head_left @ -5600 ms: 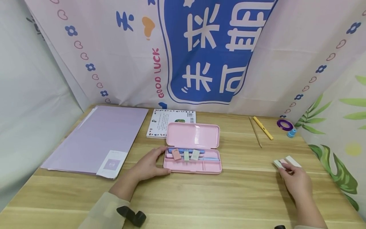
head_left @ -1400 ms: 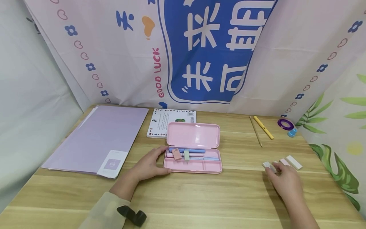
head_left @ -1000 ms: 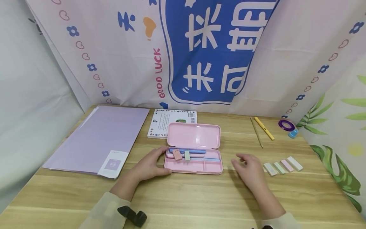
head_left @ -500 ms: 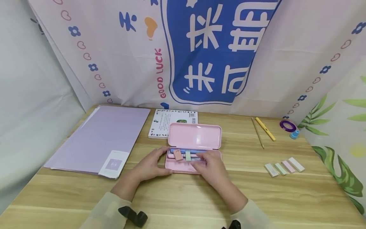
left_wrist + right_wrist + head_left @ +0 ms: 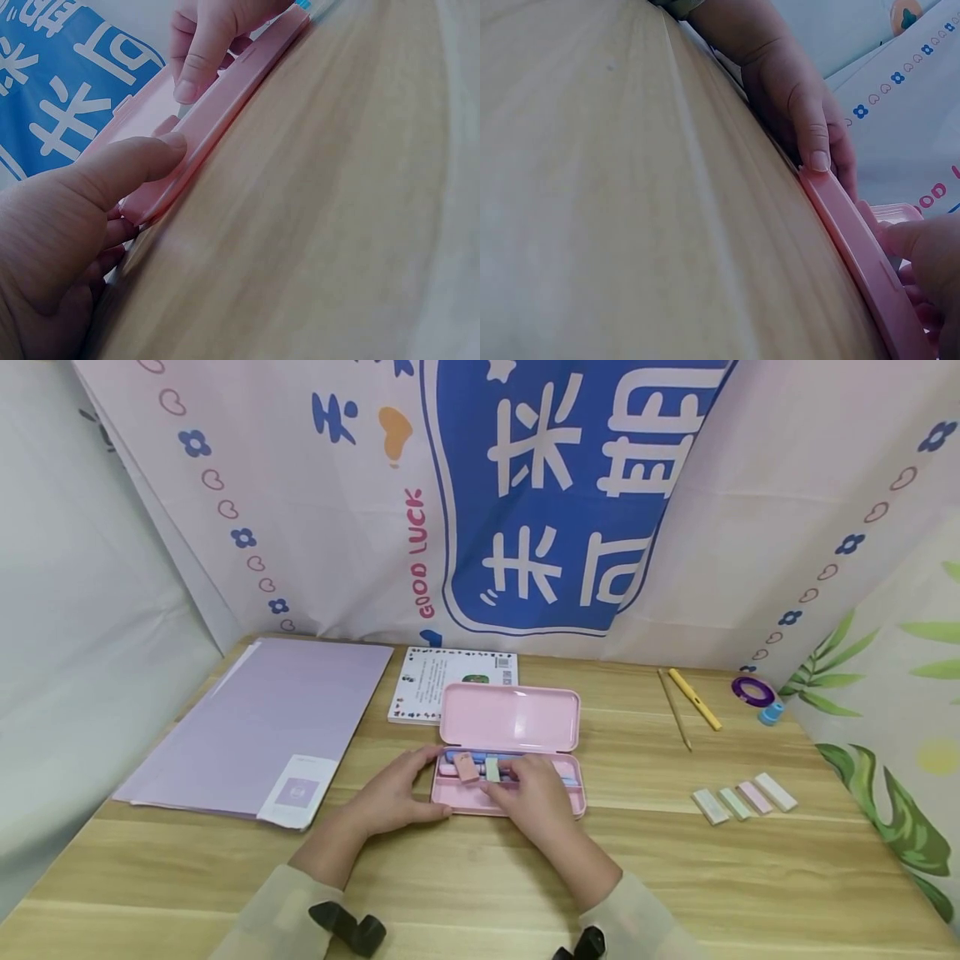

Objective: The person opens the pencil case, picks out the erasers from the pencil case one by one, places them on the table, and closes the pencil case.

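Note:
An open pink pencil case [image 5: 468, 799] lies on the table with its lid tipped back. My left hand [image 5: 390, 793] grips its left end, thumb on the front wall [image 5: 217, 109] and fingers behind. Inside, a salmon-pink eraser [image 5: 465, 767] and a pale green eraser [image 5: 492, 767] lie across a blue pen [image 5: 452, 756] and a pink pen [image 5: 447, 769]. My right hand [image 5: 538, 797] reaches into the case and pinches the green eraser between thumb and index finger. That hand covers the right half of the compartments. In the right wrist view, its fingers [image 5: 911, 240] show over the case's edge.
Several erasers [image 5: 734, 803] lie in a row at the right. Behind them are a pencil [image 5: 675, 710], a yellow pen [image 5: 696, 700], a purple ring [image 5: 753, 692] and a small blue object [image 5: 770, 714]. A purple folder [image 5: 292, 710] lies left, a booklet [image 5: 420, 685] behind the case.
My right hand set a pale eraser from the case into the row at the right, then came back left into the case, onto the green eraser. The left hand stayed on the case.

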### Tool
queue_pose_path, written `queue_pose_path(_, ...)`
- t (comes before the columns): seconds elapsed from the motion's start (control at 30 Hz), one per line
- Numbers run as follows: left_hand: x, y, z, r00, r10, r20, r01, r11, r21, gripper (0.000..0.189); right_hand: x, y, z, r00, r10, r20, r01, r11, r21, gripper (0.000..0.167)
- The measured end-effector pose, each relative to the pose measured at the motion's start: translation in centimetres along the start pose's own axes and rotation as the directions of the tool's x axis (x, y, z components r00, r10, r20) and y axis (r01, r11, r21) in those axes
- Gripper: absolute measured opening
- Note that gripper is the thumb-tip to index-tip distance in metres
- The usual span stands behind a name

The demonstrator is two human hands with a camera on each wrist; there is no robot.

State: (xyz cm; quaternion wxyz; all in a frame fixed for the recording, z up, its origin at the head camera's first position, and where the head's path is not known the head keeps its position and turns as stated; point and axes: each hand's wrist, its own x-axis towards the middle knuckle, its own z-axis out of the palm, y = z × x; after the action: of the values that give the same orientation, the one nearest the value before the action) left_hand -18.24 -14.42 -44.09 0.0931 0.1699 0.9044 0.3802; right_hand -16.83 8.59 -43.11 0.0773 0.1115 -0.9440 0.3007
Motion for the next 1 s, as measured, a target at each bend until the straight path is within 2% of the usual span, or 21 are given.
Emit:
queue_pose_path(0.23,0.0,0.0,-0.1,1.000,-0.007,0.004,0.007,1.000,-0.008,0.092,-0.1,0.1,0.0,0.999,-0.008,-0.045,0.009,1.000,0.024,0.027)
queue_pose_path(0.47,0.0,0.1,-0.1,1.000,-0.012,0.006,0.013,1.000,-0.016,0.092,0.0,0.4,-0.3,0.998,-0.001,-0.060,0.004,0.998,0.056,0.024)
queue_pose_path(0.6,0.0,0.1,-0.1,1.000,-0.020,0.005,0.020,1.000,-0.013,0.093,-0.1,1.1,-1.2,0.995,0.009,-0.098,0.000,0.996,0.091,0.022)
queue_pose_path(0.77,0.0,0.0,0.0,1.000,-0.016,0.004,0.016,1.000,-0.008,0.094,-0.8,3.0,-3.0,0.989,0.073,-0.132,-0.057,0.991,0.121,0.021)
queue_pose_path(1.0,0.0,0.0,0.0,1.000,-0.019,0.006,0.019,1.000,-0.004,0.094,-2.6,6.9,-6.4,0.966,0.211,-0.148,-0.196,0.974,0.110,0.026)
